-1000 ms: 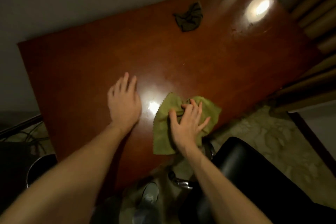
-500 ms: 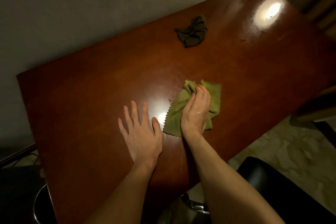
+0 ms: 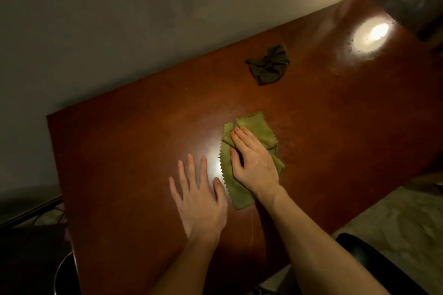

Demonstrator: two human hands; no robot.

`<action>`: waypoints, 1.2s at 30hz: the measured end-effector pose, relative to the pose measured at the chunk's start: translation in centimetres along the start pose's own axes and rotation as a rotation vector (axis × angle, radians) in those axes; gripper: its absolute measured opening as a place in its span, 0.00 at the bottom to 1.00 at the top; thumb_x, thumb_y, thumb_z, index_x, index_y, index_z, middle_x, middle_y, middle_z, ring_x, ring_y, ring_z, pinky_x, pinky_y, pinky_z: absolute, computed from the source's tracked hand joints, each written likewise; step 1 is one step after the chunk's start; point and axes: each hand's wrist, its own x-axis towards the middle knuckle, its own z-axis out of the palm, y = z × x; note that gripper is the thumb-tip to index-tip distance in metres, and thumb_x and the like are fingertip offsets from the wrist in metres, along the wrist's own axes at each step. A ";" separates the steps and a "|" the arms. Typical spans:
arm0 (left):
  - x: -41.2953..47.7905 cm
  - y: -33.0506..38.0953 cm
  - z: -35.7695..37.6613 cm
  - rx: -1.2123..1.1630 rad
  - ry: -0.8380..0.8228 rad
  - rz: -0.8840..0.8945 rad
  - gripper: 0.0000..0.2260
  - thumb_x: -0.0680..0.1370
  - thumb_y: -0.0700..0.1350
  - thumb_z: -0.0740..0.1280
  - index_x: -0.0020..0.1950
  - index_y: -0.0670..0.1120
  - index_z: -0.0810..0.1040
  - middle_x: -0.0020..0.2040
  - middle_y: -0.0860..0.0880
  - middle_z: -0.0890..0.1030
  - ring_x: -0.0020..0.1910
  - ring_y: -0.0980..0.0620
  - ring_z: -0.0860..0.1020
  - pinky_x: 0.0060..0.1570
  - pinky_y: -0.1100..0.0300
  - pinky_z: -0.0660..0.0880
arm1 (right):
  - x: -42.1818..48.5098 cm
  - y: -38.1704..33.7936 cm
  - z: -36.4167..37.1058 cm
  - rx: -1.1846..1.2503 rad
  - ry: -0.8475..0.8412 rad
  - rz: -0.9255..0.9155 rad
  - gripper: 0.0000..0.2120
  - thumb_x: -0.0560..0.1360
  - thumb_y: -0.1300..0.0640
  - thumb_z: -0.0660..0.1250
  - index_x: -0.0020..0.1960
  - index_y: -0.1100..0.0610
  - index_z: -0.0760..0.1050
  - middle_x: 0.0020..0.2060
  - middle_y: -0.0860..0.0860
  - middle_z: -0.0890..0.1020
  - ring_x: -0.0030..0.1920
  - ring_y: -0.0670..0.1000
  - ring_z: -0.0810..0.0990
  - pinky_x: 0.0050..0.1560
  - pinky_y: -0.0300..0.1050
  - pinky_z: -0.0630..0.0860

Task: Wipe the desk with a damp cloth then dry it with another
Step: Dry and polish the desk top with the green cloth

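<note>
**A:** While the right hand (image 3: 254,165) lies on the green cloth (image 3: 236,189), what are its fingers doing?

**B:** They are nearly straight and close together. The hand is flat and presses the cloth down on the brown desk (image 3: 119,163). It is not grabbing the cloth.

**A:** Where is the cloth on the desk?

**B:** About in the middle, a bit to the near side. It is a little bunched up under the fingers, and it has a zigzag edge on the left.

**A:** And the left hand (image 3: 201,201)?

**B:** It lies flat on the bare wood with its fingers spread out. It holds nothing. Its thumb is just beside the zigzag edge, but I cannot tell if they touch.

**A:** Is there another cloth?

**B:** Yes, a dark cloth (image 3: 268,64). It sits in a crumpled heap near the far edge by the wall (image 3: 119,19), well apart from both hands.

**A:** What else is there?

**B:** A bright spot of light (image 3: 374,33) shines on the far right of the desk. A black chair (image 3: 374,263) is at the bottom right.
</note>
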 end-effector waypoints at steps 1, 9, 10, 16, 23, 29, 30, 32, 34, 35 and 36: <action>-0.1 0.1 0.1 0.007 -0.005 -0.010 0.29 0.85 0.59 0.51 0.86 0.55 0.53 0.87 0.49 0.50 0.86 0.48 0.43 0.82 0.38 0.49 | 0.2 -0.1 -0.1 -0.030 -0.022 -0.024 0.23 0.84 0.53 0.62 0.76 0.59 0.73 0.76 0.53 0.74 0.79 0.51 0.68 0.79 0.50 0.66; 8.2 -7.6 -2.9 0.131 -0.035 0.133 0.29 0.83 0.65 0.50 0.83 0.56 0.62 0.81 0.45 0.64 0.79 0.43 0.62 0.77 0.39 0.54 | 1.3 -0.5 -0.7 -0.222 -0.138 0.056 0.28 0.85 0.46 0.53 0.83 0.56 0.61 0.82 0.53 0.62 0.83 0.51 0.57 0.83 0.53 0.55; 8.9 -8.7 -3.1 0.118 -0.026 0.062 0.30 0.83 0.66 0.48 0.84 0.58 0.59 0.84 0.45 0.59 0.82 0.43 0.57 0.79 0.36 0.49 | 1.4 -0.4 -0.6 -0.233 -0.144 0.068 0.29 0.85 0.45 0.52 0.83 0.56 0.60 0.83 0.53 0.61 0.83 0.51 0.56 0.83 0.54 0.55; 9.4 -9.0 -2.9 0.088 -0.044 0.020 0.31 0.83 0.66 0.46 0.86 0.59 0.51 0.87 0.48 0.44 0.85 0.48 0.39 0.79 0.30 0.40 | 5.3 0.9 0.5 -0.270 -0.136 0.056 0.31 0.84 0.45 0.53 0.83 0.58 0.59 0.83 0.55 0.61 0.83 0.54 0.57 0.83 0.55 0.54; 9.2 -9.0 -2.6 0.061 -0.011 0.046 0.30 0.84 0.65 0.45 0.86 0.59 0.49 0.87 0.48 0.43 0.85 0.48 0.37 0.79 0.31 0.42 | 14.5 -2.7 4.6 -0.253 -0.200 -0.064 0.33 0.85 0.42 0.51 0.85 0.58 0.53 0.84 0.56 0.55 0.84 0.56 0.52 0.83 0.55 0.50; 9.3 -9.0 -2.3 0.041 0.020 0.036 0.30 0.83 0.64 0.51 0.85 0.58 0.54 0.87 0.48 0.47 0.85 0.50 0.40 0.80 0.33 0.42 | 18.3 -9.1 8.3 -0.324 -0.243 -0.158 0.34 0.82 0.35 0.47 0.85 0.48 0.56 0.85 0.55 0.53 0.84 0.62 0.47 0.81 0.67 0.40; 9.4 -9.1 -2.3 0.044 0.019 0.034 0.30 0.83 0.64 0.52 0.85 0.58 0.54 0.87 0.48 0.47 0.85 0.50 0.40 0.80 0.33 0.42 | 18.3 -9.8 8.6 -0.350 -0.257 -0.146 0.32 0.82 0.34 0.46 0.84 0.43 0.55 0.85 0.52 0.52 0.84 0.64 0.45 0.79 0.73 0.36; 9.4 -9.2 -2.4 0.042 0.021 0.028 0.30 0.83 0.64 0.52 0.85 0.58 0.54 0.87 0.48 0.48 0.85 0.50 0.40 0.80 0.34 0.41 | 18.3 -10.6 8.8 -0.364 -0.294 -0.064 0.32 0.81 0.32 0.43 0.83 0.37 0.52 0.85 0.50 0.49 0.83 0.68 0.41 0.73 0.80 0.33; 9.3 -9.2 -2.4 0.032 0.029 0.030 0.31 0.83 0.64 0.52 0.85 0.57 0.55 0.87 0.48 0.48 0.85 0.50 0.41 0.81 0.34 0.42 | 18.3 -10.5 8.6 -0.352 -0.307 0.000 0.32 0.81 0.31 0.41 0.84 0.37 0.49 0.85 0.50 0.48 0.82 0.69 0.39 0.73 0.80 0.35; 9.3 -9.3 -2.4 0.026 0.038 0.031 0.31 0.83 0.64 0.52 0.85 0.57 0.55 0.87 0.49 0.49 0.85 0.51 0.41 0.81 0.34 0.42 | 18.3 -10.4 8.5 -0.351 -0.304 0.027 0.32 0.81 0.31 0.41 0.84 0.37 0.49 0.85 0.50 0.47 0.82 0.69 0.39 0.74 0.80 0.37; 9.3 -9.3 -2.5 0.018 0.043 0.029 0.31 0.83 0.64 0.53 0.85 0.58 0.55 0.87 0.49 0.49 0.85 0.51 0.42 0.81 0.35 0.42 | 18.2 -10.3 8.3 -0.346 -0.299 0.067 0.33 0.81 0.31 0.41 0.84 0.38 0.48 0.85 0.51 0.47 0.82 0.70 0.38 0.74 0.79 0.37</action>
